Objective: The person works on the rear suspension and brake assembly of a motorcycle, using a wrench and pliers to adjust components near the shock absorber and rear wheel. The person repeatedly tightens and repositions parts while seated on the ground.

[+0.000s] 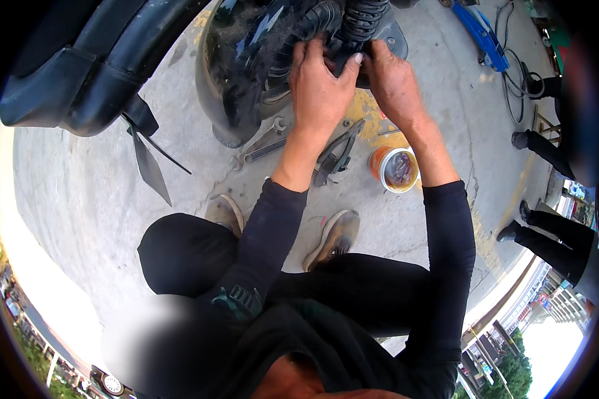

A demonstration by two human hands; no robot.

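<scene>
Both my hands are at the lower end of a shock absorber with a black coil spring [365, 18], beside the dusty black rear part [236, 73] of a scooter or motorcycle. My left hand [321, 85] closes around the dark lower mount, its thumb pressed toward the right hand. From the other side my right hand [396, 85] pinches at the same spot with bent fingers; what lies between its fingertips is hidden.
Below my hands, wrenches [265, 143] and black-handled pliers [339, 153] lie on concrete beside an orange-and-white tub [382, 166] of dark liquid. A black seat [100, 73] overhangs upper left. A blue jack [482, 36], a hose [508, 86] and people stand right.
</scene>
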